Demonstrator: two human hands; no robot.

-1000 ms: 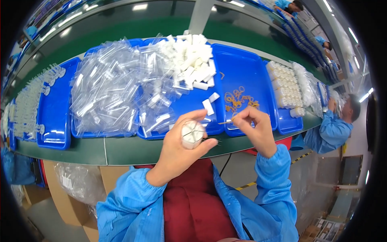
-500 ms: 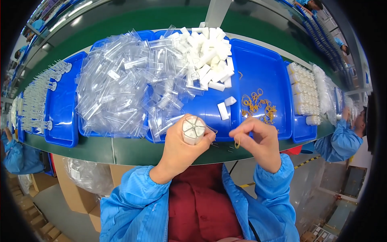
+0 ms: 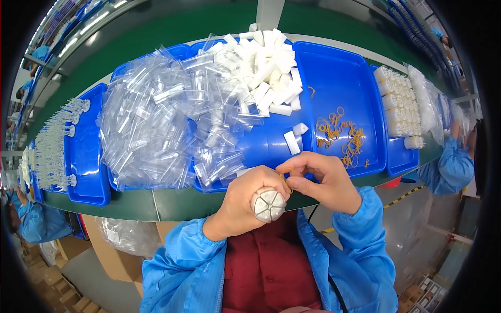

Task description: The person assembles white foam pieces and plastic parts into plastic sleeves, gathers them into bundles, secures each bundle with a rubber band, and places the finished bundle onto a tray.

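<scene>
Right hand (image 3: 327, 181) has closed in on the left hand (image 3: 241, 201), fingers pinching a thin yellow rubber band (image 3: 285, 180) at one o'clock of the white, wedge-segmented cylindrical bundle (image 3: 269, 205) gripped in left fingers, bringing both together.

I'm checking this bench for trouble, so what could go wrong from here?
The white round bundle of wedge-shaped pieces might splay if the left hand loosens. The thin yellow elastic-looking band, pinched by the right hand, could slip or snap. And the heaped white rectangular blocks, piled above the blue plastic tray, might tumble.
</scene>
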